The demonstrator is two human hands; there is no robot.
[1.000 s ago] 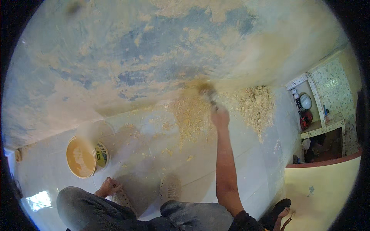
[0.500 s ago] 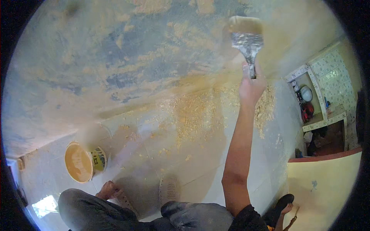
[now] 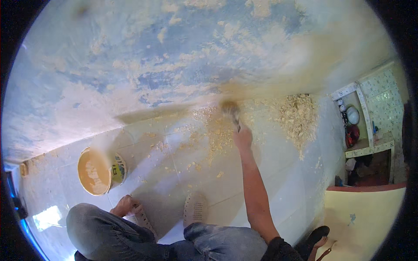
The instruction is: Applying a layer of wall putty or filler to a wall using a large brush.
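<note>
My right hand point(image 3: 243, 137) grips the handle of a wide paintbrush point(image 3: 230, 110), its bristles blurred at the foot of the wall point(image 3: 174, 43), whose blue-grey surface has patchy cream areas. Whether the bristles touch the wall or the floor, I cannot tell. Beside my left knee, my left hand point(image 3: 123, 205) hangs low with its fingers curled in and no tool visible. Just beyond it, a round bucket point(image 3: 94, 172) of peach-coloured liquid stands on the floor. Scattered flakes point(image 3: 217, 139) lie under the brush.
A larger heap of pale flakes point(image 3: 300, 119) lies against the wall on the right. Farther right are tiled shelves point(image 3: 352, 115) with household things and a low cream wall point(image 3: 361, 217). At lower right, another person's hand point(image 3: 321, 242) shows beside a dark rounded shape. My clogs point(image 3: 195, 209) stand on floor tiles.
My right hand has brought the paintbrush down and leftward, from high against the wall to its foot. My left hand stays beside the knee.
</note>
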